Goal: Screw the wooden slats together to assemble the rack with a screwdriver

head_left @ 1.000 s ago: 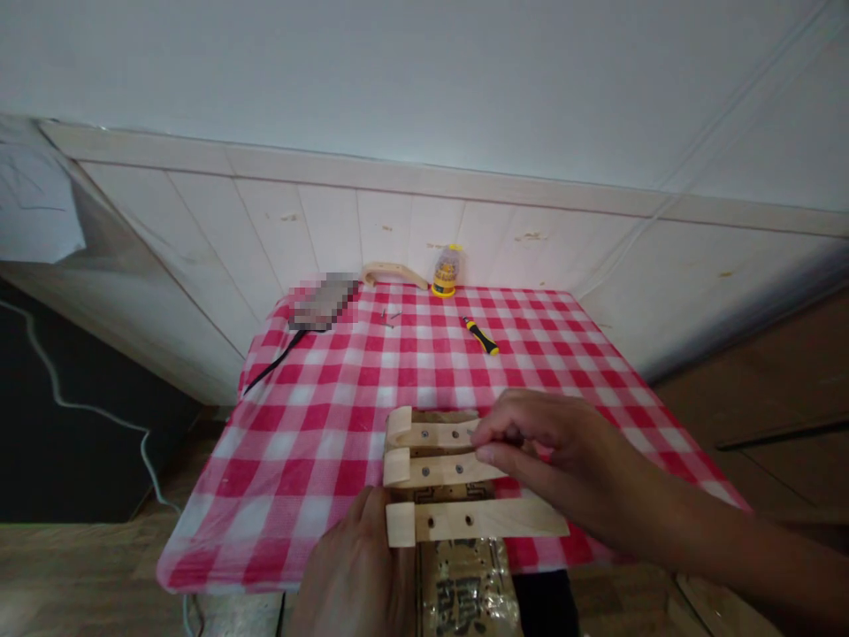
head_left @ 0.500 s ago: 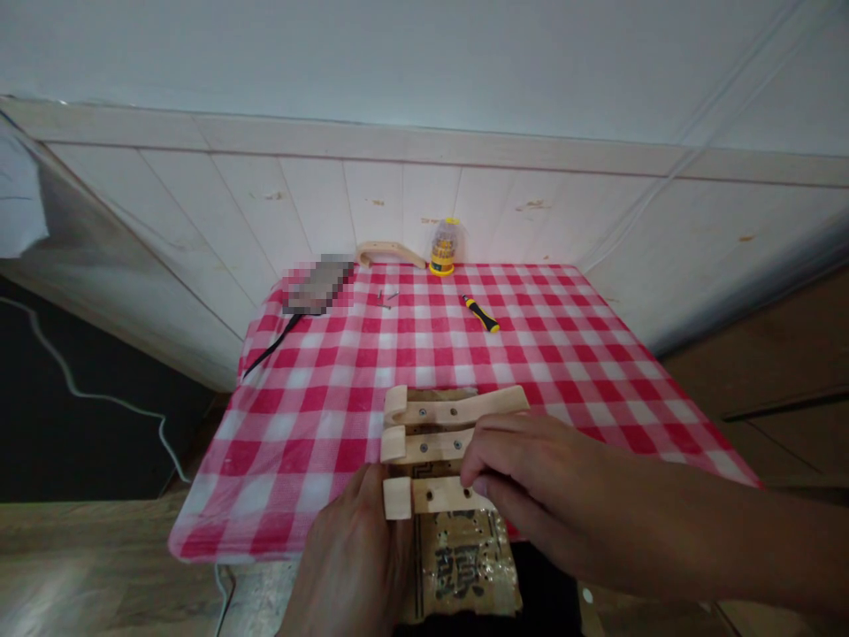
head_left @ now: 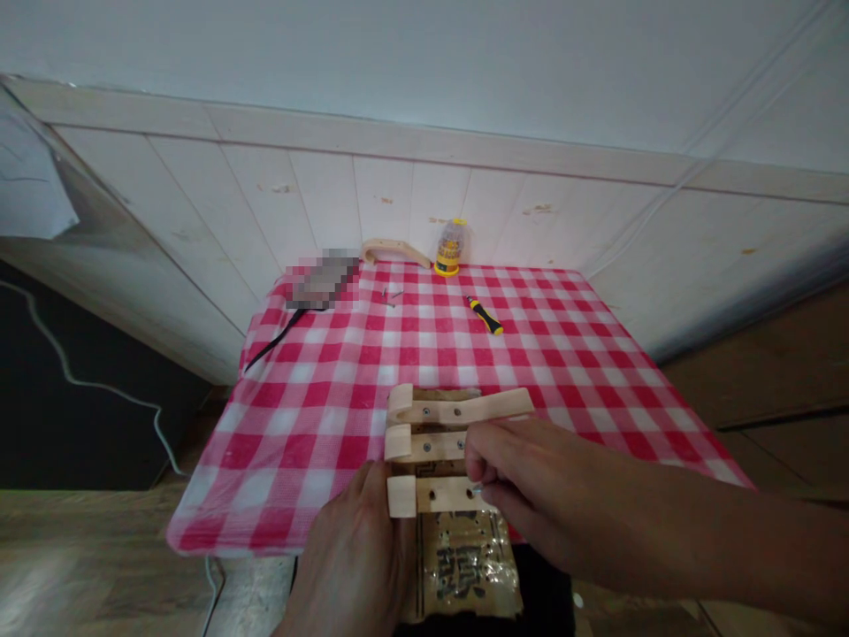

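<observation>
A piece of printed cardboard (head_left: pixel 457 566), covered in shiny tape, lies at the table's front edge and juts toward me. Across it sit three pale wooden hooks with curled left ends: a far hook (head_left: pixel 491 406) and a middle hook (head_left: pixel 441 445) with screws in their holes, and a near hook (head_left: pixel 441 497) with two dark holes. My left hand (head_left: pixel 355 540) is closed along the cardboard's left edge, its fingertips hidden. Over the near hook's right hole, my right hand (head_left: pixel 521 473) is pinched; a small pale tip shows at the fingers, too small to name.
On the checked tablecloth (head_left: pixel 318 425) lie a yellow-black screwdriver (head_left: pixel 485 316) and several small screws (head_left: pixel 391 298). Against the wall stand another wooden hook (head_left: pixel 398 249) and a yellow-capped plastic container (head_left: pixel 449 249). A blurred flat object (head_left: pixel 325 281) with a black strap lies back left.
The view has shifted slightly. My right thumb and fingers have changed their pinch a little above the near hook's right hole. My left hand stays at the cardboard.
</observation>
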`<state>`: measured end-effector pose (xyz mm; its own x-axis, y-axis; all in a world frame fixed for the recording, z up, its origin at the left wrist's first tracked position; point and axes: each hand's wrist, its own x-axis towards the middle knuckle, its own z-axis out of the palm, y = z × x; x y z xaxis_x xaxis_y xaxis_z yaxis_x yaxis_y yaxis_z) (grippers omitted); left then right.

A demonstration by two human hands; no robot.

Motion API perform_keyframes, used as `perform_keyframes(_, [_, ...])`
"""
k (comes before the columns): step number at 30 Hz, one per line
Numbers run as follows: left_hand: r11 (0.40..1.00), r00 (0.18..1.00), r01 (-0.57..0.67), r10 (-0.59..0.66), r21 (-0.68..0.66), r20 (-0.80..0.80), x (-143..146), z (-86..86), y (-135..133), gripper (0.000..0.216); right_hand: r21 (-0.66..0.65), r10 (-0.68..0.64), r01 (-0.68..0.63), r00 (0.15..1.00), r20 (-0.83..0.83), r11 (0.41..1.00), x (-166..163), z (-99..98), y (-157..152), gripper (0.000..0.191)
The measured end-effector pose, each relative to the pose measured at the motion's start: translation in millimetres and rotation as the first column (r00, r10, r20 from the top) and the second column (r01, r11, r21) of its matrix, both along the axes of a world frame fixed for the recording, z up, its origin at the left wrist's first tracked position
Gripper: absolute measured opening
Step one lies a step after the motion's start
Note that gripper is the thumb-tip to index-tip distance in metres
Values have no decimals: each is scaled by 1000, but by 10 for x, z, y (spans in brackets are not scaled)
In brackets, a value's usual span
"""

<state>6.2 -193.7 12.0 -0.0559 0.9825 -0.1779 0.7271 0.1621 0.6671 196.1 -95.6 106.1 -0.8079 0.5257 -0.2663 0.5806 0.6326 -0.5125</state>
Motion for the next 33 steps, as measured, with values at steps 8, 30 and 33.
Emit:
perform_keyframes(8, [1000,1000,1,-1,-22,6,-17,37,5,35,1,18,-18,1000,-16,1000,-111,5,2,17])
perform_keyframes(30, [998,999,10,-7,-55,53,-6,16,15,36,-70,74,-73,997,17,995,-166,16,53,15])
perform_keyframes(33, [999,999,16,-14,-40,51,-8,12,10,36,-36,67,-66,998,16,997,-165,9,33,17])
